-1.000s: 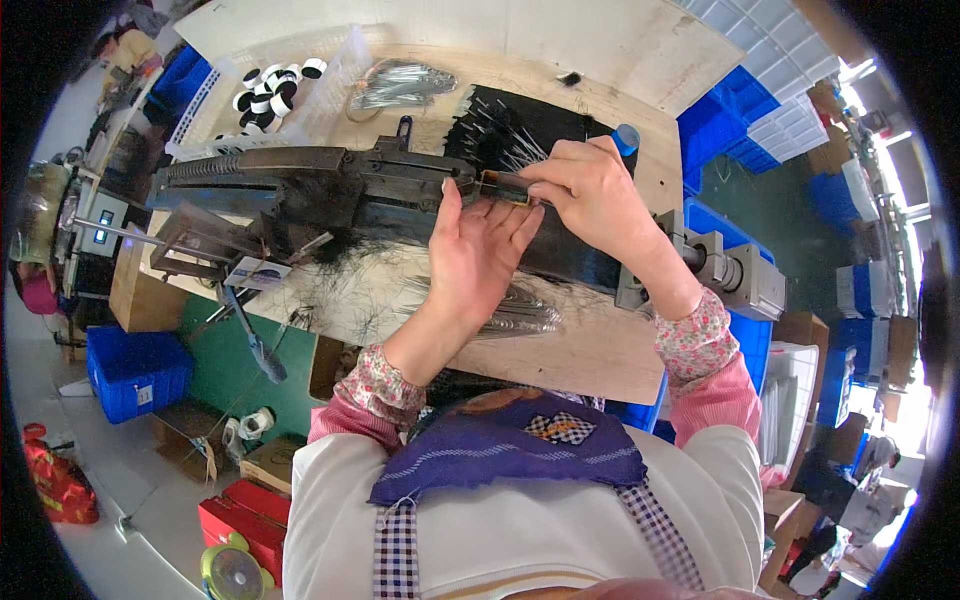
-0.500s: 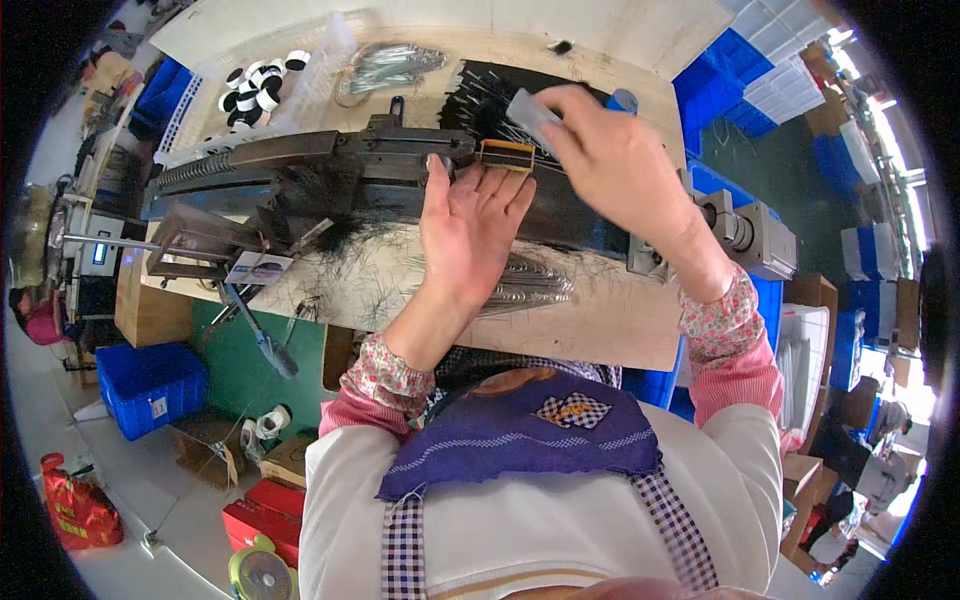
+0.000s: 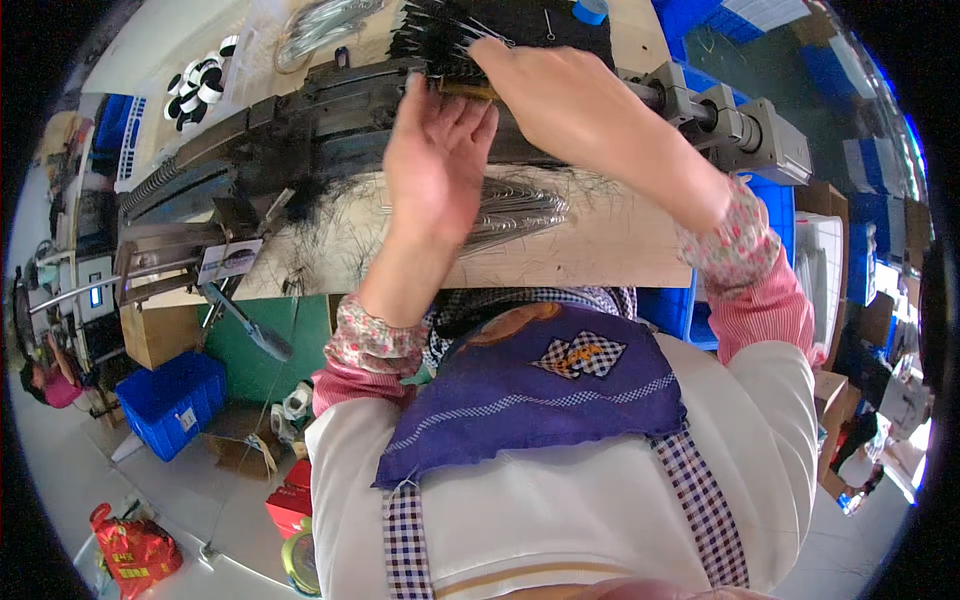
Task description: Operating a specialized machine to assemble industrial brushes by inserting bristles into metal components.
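Brush strip (image 3: 462, 90) on the black machine (image 3: 300, 140), both hands at it.

Head view: the left hand (image 3: 435, 160) lies flat and open beside the strip, fingers spread; the right hand (image 3: 560, 95) curls over the strip's far end, grip hidden, so I cannot tell if it pinches. Loose bristles (image 3: 330, 230) litter the bench (image 3: 600, 240) below the machine; fingers this close to it risk snagging.

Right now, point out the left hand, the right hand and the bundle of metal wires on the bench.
left hand (image 3: 437, 150), head view, back of hand.
right hand (image 3: 560, 85), head view, back of hand.
bundle of metal wires (image 3: 520, 212), head view, mid-bundle.
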`<state>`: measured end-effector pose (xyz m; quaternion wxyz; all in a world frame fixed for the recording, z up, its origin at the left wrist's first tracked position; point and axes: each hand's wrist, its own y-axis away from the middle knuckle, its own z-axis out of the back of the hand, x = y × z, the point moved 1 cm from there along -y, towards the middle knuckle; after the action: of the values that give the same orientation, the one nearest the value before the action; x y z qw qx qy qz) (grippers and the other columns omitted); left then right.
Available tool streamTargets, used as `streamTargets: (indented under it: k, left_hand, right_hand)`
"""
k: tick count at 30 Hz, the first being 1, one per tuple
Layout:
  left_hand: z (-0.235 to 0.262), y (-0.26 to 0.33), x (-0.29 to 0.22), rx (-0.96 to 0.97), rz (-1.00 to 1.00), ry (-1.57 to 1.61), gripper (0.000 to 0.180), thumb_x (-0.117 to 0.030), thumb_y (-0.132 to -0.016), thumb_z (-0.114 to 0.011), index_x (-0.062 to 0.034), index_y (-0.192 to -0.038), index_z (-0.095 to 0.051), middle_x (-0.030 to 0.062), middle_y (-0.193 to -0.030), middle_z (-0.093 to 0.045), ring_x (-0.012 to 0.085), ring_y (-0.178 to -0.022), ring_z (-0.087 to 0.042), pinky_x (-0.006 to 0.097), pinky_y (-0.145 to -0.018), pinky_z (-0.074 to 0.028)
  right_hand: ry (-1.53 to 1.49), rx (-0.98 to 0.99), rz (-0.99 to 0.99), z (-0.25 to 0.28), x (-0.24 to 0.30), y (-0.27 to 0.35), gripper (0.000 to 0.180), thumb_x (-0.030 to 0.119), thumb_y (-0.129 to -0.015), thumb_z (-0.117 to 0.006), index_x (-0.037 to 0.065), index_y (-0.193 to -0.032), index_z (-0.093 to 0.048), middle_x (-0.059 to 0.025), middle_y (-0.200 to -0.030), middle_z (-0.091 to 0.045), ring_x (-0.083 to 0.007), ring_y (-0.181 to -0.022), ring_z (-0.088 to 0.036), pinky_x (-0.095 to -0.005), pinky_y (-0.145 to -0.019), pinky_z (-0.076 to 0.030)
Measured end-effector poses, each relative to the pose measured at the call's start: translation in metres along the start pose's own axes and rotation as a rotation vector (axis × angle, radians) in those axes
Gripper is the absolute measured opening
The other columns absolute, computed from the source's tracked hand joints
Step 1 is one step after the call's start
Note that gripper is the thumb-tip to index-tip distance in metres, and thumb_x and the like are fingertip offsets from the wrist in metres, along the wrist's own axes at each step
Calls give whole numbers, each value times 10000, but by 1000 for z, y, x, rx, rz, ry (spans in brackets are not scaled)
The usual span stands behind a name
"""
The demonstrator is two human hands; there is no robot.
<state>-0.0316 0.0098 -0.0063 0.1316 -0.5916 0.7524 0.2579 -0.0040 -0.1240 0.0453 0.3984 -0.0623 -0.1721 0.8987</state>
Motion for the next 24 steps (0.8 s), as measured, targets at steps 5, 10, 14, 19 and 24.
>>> streamTargets:
  k: [5,10,14,19,24]
  left_hand:
    - [12,-7,45,-68,-14,60,226,-288,-935,-562,-85,-1034,-553,49,-1061,-571,181,-1005,-512,328,-949,-372]
    - [16,18,54,-144,2,-150,282,-213,-923,-571,-51,-1153,-560,44,-1193,-570,187,-1172,-491,333,-1057,-315]
    - [39,89,-3,266,-166,-577,493,-129,-910,-544,24,-1358,-408,164,-1390,-441,287,-1269,-436,377,-1080,-295]
    - [164,156,-100,-1070,-847,-2816,767,-331,-835,-633,-105,-1471,-268,207,-1480,-303,364,-1388,-253,587,-1064,-254]
    - [262,246,-192,-1606,-255,-2016,795,-277,-826,-649,-112,-1479,-226,260,-1136,-610,377,-1025,-619,502,-825,-484]
  right_hand:
    - [-186,441,-125,-17,16,84,201,87,-793,-551,11,-979,-546,-180,-824,-630,-345,-747,-656,-456,-619,-538]
    - [-285,430,8,-87,15,99,181,99,-793,-559,8,-949,-580,-145,-858,-631,-330,-765,-653,-448,-611,-537]
    - [-356,341,39,-96,18,97,196,122,-792,-579,26,-962,-580,-133,-897,-631,-320,-802,-649,-422,-650,-540]
    - [-599,303,-141,-70,5,104,133,111,-803,-603,33,-902,-564,-132,-882,-615,-307,-812,-635,-390,-684,-507]
    - [-772,48,-276,-35,-1,104,198,57,-806,-643,20,-985,-565,-122,-900,-610,-254,-818,-640,-332,-724,-502]
